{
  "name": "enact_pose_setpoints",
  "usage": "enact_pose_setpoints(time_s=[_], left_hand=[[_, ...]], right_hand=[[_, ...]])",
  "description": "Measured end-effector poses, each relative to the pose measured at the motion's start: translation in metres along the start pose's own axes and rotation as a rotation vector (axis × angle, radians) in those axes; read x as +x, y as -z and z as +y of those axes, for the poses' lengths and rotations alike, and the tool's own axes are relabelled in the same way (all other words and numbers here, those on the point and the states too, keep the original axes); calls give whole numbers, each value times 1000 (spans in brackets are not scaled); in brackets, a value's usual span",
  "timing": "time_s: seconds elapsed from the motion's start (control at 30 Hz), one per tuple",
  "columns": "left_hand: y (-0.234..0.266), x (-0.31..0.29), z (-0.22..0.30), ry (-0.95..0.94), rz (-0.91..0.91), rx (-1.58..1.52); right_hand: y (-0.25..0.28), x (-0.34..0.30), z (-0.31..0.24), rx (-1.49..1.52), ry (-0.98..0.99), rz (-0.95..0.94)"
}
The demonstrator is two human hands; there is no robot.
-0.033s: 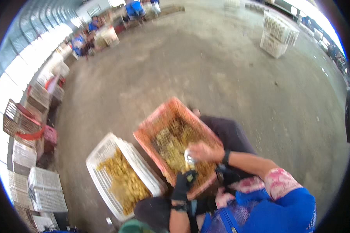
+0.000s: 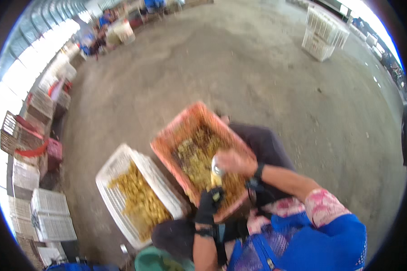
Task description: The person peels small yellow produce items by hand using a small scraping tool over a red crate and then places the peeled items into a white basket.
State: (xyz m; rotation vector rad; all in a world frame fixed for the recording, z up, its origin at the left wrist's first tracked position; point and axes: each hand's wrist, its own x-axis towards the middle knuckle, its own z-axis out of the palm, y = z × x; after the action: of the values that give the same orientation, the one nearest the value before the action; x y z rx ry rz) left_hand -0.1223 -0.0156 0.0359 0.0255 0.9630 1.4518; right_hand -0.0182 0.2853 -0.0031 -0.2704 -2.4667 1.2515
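My left hand (image 2: 210,204), in a black glove with bare fingertips, is closed round a peeled, pale yellow piece of root (image 2: 216,180) that looks like ginger. Against the upper end of that piece is a rounded silvery-white tool (image 2: 217,165), gripped in my bare right hand (image 2: 235,162); blur hides its exact kind. Both hands are over the near part of a worn orange-pink crate (image 2: 172,128). Inside it lie brownish and yellow pieces and scraps (image 2: 190,159). To the left, a white slatted basket (image 2: 114,208) holds many yellow knobbly pieces (image 2: 142,194).
A green basin (image 2: 151,259) is beside my left leg at the lower edge. My bent right leg (image 2: 264,142) borders the crate. White crates (image 2: 53,217) and other baskets line the left wall. Two stacked white crates (image 2: 319,43) stand far right on the concrete floor (image 2: 176,67).
The view has shifted, so the crate and basket appear slightly higher and more to the left, and more of the green basin shows. Both hands keep their holds, and more of the root piece shows between them.
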Motion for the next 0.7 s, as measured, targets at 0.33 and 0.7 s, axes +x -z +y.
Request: enact_pose_setpoints(time_s=[0.33,0.7], left_hand=[[57,3,15,104,10,-271],[53,25,9,-118,14,11]], right_hand=[[-39,19,-100,87,-173,-84],[-72,26,-83,-219,48,-80]])
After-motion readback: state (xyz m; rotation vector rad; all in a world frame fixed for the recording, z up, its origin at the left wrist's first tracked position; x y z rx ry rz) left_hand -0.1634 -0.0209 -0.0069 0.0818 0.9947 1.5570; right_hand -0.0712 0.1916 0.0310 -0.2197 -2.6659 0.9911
